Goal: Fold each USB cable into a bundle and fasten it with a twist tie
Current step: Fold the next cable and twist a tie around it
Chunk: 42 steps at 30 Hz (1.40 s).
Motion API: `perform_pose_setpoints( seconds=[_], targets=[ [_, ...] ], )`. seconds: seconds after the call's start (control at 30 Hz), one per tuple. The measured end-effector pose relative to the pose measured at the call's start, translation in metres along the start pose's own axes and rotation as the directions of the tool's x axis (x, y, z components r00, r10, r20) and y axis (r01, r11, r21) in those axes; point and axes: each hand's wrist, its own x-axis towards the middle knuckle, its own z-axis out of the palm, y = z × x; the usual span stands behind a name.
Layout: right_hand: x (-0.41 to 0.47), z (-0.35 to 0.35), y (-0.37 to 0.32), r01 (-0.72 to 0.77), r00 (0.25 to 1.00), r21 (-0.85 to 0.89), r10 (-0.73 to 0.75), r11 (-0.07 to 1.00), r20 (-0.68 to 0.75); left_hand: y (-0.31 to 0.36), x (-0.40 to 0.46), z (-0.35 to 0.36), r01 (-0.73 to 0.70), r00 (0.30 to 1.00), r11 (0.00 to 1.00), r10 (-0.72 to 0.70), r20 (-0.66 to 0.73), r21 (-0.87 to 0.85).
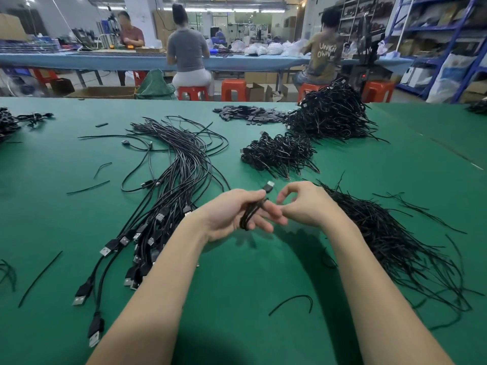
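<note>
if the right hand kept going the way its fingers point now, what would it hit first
Probably the left hand, which grips a folded black USB cable bundle; the right hand curls leftward toward it, fingertips nearly touching, though depth is unclear.
</note>
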Motion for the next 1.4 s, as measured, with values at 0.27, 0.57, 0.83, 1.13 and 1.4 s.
perform_pose_setpoints(
  seconds=[0.27, 0.57, 0.83, 1.13, 1.4],
  targets=[
    [-0.01, 0.006, -0.033, -0.005, 0.958, 0.801, -0.227, 0.599, 0.176, -0.017, 0.022, 0.016, -0.121, 0.886, 0.988, 0.149, -0.44, 0.093],
    [-0.016, 0.011, -0.029, -0.038, 0.879, 0.54, -0.229, 0.841, 0.418, -0.003, 0.018, 0.011, -0.325, 0.901, 0.758, 0.067, -0.428, -0.566],
    [-0.011, 0.014, -0.025, -0.06, 0.899, 0.539, -0.188, 0.84, 0.394, -0.006, 0.024, 0.025, -0.302, 0.867, 0.937, 0.192, -0.46, -0.178],
    [-0.007, 0.006, 0.001, -0.124, 0.828, 0.68, -0.302, 0.723, 0.472, -0.001, 0.021, 0.014, -0.414, 0.844, 0.809, 0.168, -0.51, -0.418],
    [0.0, 0.009, -0.002, -0.024, 0.96, 0.803, -0.211, 0.595, 0.185, 0.0, 0.003, 0.011, -0.188, 0.979, 0.771, 0.199, -0.05, -0.609]
  ],
)
